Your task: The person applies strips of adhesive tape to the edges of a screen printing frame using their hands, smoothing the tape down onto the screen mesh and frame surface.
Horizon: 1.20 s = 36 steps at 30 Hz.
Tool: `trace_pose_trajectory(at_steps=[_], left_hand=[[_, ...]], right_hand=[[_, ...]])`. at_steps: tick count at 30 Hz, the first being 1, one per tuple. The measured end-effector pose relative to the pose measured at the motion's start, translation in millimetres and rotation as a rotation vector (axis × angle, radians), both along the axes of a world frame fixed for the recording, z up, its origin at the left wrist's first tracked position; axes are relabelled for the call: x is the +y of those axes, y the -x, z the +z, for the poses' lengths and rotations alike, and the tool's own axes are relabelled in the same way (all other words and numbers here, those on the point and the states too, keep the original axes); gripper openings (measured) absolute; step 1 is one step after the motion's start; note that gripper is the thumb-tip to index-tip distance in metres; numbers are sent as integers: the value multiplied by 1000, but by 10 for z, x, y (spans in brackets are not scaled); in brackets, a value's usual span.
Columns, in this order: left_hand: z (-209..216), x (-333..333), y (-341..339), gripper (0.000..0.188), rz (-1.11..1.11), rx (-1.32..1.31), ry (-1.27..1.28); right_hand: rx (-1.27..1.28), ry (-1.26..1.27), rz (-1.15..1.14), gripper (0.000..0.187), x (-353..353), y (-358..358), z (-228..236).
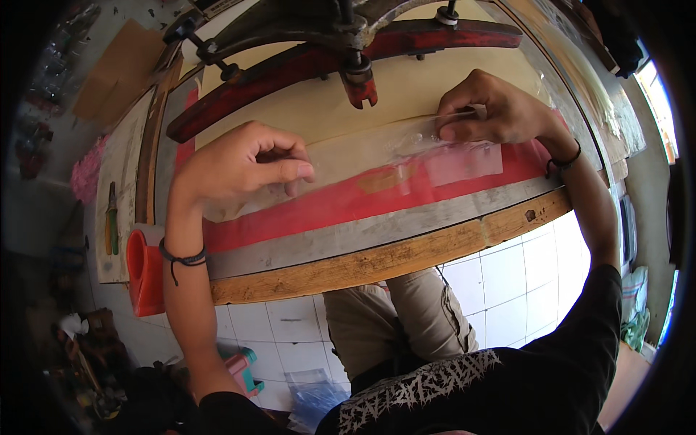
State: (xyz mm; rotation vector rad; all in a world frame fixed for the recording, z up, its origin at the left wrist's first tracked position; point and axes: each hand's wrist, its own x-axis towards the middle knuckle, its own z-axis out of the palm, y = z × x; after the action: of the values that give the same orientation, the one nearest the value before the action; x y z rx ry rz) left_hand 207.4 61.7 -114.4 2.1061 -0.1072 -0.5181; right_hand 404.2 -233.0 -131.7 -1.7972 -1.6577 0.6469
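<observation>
A thin clear plastic sheet (406, 146) stretches between my two hands, wrinkled and shiny near the right one. My left hand (246, 161) is closed at the sheet's left part, thumb against the curled fingers. On the right, the thumb and fingers of my right hand (489, 112) pinch the sheet's upper edge. Beneath it lie a cream-coloured sheet (290, 94) and a red strip (304, 212) along the near side of a grey work surface (348, 233). The red strip shows through the plastic, with a paler rectangular patch under its right part.
A dark red metal bar (449, 38) with bolts and a notched hanging bracket (360, 90) spans the surface just beyond my hands. A wooden edge (377, 262) borders the near side. At the left are a red roll (145, 272) and a green-handled tool (112, 221).
</observation>
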Motion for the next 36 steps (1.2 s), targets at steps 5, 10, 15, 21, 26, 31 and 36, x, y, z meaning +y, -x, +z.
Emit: trace_pose_trajectory(at_steps=[5,10,15,21,26,31,36], left_hand=[[27,234,0,25,-52,8,-12],[100,290,59,27,5,-29,38],[92,276,50,25,27,-31,47],[-58,229,8,24,40,-103,4],[-87,-129,-53,21,84,-150,-49],[-122,-187,-35,16,143,-134,-79],[-175,-192,-15,25,147,-148,-79]], right_hand=[[0,23,-66,14,-4,-56,29],[-224,-133,-150,20,-175,-219,91],[-268,-205,-213,18,-258,-291,88],[-392,-180,-170,21,-190,-255,83],[-181,-78,-72,28,-69,-177,45],[-3,-21,-52,26,28,3,-2],[23,71,-28,25,55,29,48]])
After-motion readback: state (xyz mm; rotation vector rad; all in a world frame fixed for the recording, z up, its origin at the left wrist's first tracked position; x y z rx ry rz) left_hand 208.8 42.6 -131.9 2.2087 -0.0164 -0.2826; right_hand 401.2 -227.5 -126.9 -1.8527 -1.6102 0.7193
